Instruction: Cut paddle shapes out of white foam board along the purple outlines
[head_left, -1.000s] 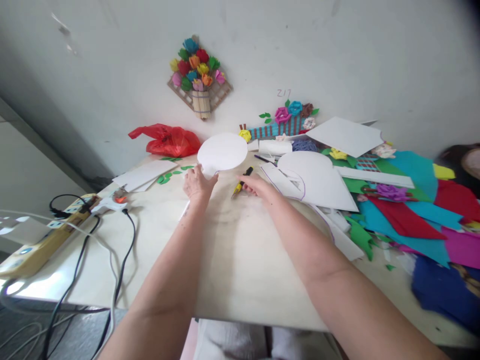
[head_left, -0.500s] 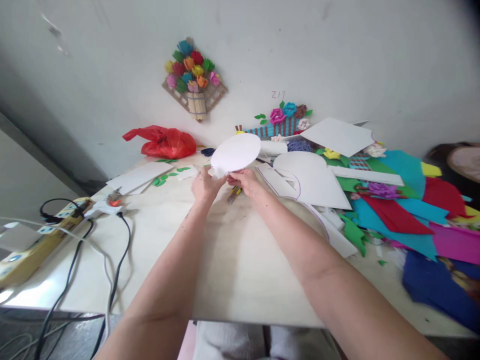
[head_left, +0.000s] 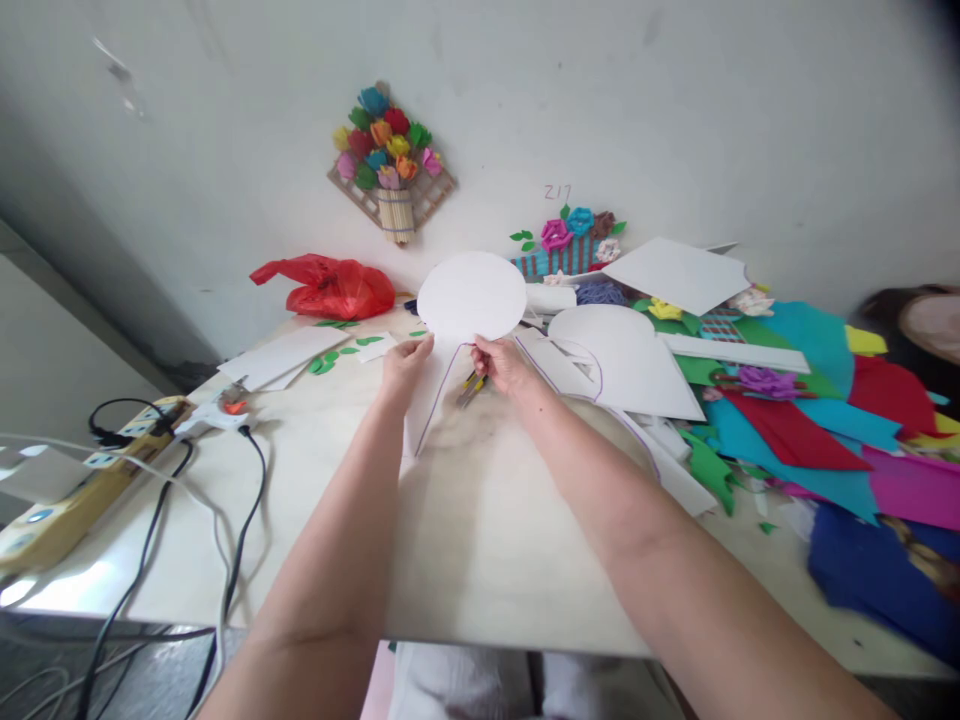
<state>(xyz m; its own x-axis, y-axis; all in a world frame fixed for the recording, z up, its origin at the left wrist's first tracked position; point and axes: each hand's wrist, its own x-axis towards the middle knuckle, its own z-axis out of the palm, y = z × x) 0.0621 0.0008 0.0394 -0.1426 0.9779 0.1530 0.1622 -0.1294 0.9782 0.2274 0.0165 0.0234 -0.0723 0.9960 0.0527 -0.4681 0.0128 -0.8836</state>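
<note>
Between my hands is a white paper cut-out (head_left: 471,295) with a large round head. A narrower piece edged with a purple line slants down from it on the left; I cannot tell if this is one sheet. My left hand (head_left: 409,368) is closed on the left edge, its fingertips partly hidden behind the paper. On the lower right, my right hand (head_left: 499,362) pinches the edge just under the round part. Beneath that hand a yellow-and-dark tool, perhaps a cutter (head_left: 472,388), lies on the table (head_left: 517,560).
At right lie another white cut-out (head_left: 622,355) and a heap of coloured sheets (head_left: 810,440). On the left are a red plastic bag (head_left: 341,290), green paper leaves (head_left: 326,362) and a power strip (head_left: 82,490) with trailing cords. A flower decoration (head_left: 390,160) hangs on the wall.
The cut-out has turned from tilted to more upright, and its purple-edged lower piece now shows. My hands have moved apart slightly, the right one shifting right.
</note>
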